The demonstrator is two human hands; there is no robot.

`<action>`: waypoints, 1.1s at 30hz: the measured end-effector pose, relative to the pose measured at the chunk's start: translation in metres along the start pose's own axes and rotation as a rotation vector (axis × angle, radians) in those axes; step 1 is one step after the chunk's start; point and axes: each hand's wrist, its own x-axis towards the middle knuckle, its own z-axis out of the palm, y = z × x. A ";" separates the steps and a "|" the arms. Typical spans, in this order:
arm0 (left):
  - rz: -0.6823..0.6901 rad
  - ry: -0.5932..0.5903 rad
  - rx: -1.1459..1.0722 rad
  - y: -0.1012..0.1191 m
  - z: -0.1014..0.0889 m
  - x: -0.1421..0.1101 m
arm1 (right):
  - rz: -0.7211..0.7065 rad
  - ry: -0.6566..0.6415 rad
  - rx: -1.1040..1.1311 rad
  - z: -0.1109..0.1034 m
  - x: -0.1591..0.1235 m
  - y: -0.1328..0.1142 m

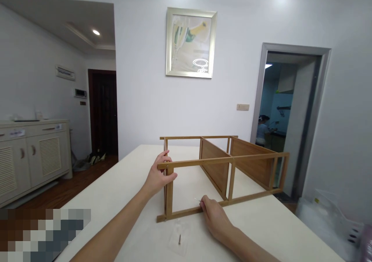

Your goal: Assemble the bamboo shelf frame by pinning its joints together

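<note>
A brown wooden shelf frame (pixel 196 162) lies on its side on a white table (pixel 122 200). My left hand (pixel 157 178) grips its near left corner, the thumb in front of the post and the fingers over the upper rail. Low in front of the frame, my right hand (pixel 213 215) pinches a thin silvery rod (pixel 197 199), which looks like a hex key and points left. That hand is close to the lower rail. A screw (pixel 179 239) lies on a small clear plastic bag (pixel 174 244) near the table's front, left of my right hand.
Clear plastic wrapping (pixel 325 223) is heaped beyond the table's right edge. To the left stands a white cabinet (pixel 49 149). A framed picture (pixel 191 43) hangs on the wall behind. Through the doorway at right, a person (pixel 262 131) is in another room.
</note>
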 end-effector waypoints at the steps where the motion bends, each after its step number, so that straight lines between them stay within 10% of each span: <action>1: 0.000 -0.012 -0.012 0.000 -0.002 0.000 | -0.021 0.022 0.010 0.000 0.002 -0.003; 12: -0.026 0.030 -0.104 -0.007 -0.003 -0.013 | -0.315 0.349 0.336 -0.005 0.045 -0.075; 29: -0.043 0.048 -0.115 -0.010 -0.016 -0.028 | -0.317 0.441 0.286 -0.005 0.024 -0.080; 33: 0.048 0.276 0.017 0.002 -0.023 -0.037 | -0.326 0.470 0.277 -0.005 0.019 -0.090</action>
